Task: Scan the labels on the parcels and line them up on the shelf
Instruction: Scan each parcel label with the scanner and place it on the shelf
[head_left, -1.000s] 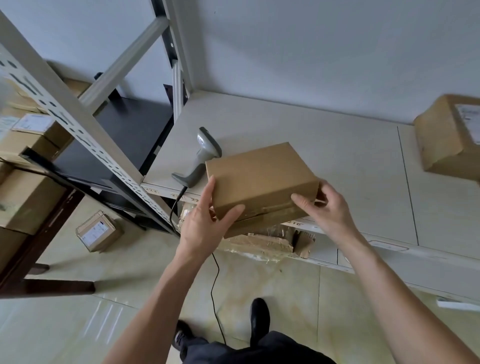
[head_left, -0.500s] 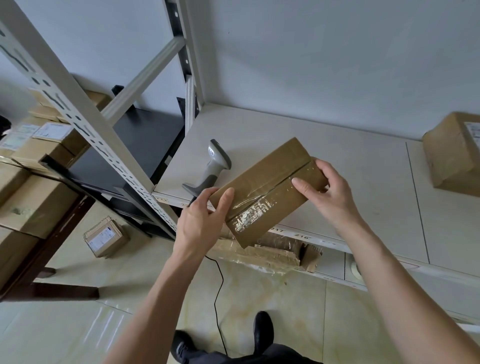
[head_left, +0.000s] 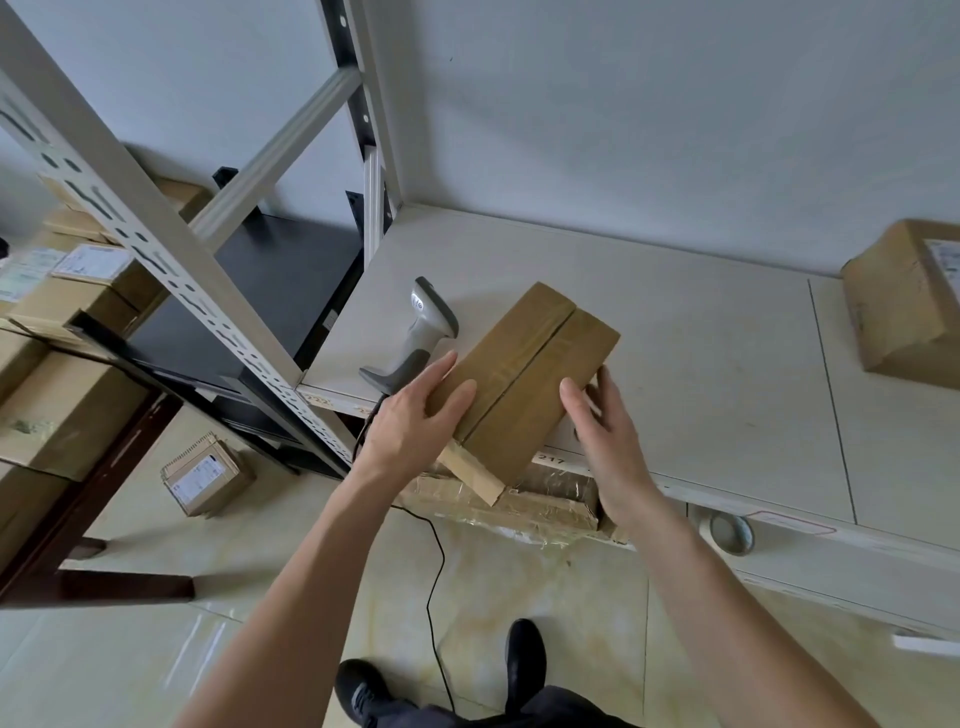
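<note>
A flat brown cardboard parcel (head_left: 530, 379) with a taped centre seam is tilted over the front edge of the pale shelf (head_left: 701, 364). My left hand (head_left: 415, 421) grips its left side, thumb on top. My right hand (head_left: 608, 431) holds its right edge with fingers curled behind. No label shows on the face turned up. A grey handheld barcode scanner (head_left: 426, 332) lies on the shelf just left of the parcel, its cable hanging to the floor. A second parcel (head_left: 904, 306) with a white label sits at the shelf's far right.
A perforated metal upright (head_left: 156, 249) rises at the left. Stacked cartons (head_left: 57, 364) fill the left rack. A small labelled box (head_left: 205, 475) lies on the tiled floor. A taped carton (head_left: 519, 501) and a tape roll (head_left: 730, 532) sit under the shelf. My shoes (head_left: 524, 660) are below.
The parcel has been turned over in both hands: first a plain face, then the shiny taped side, now the seamed face is up. My hands shifted their hold round it.
</note>
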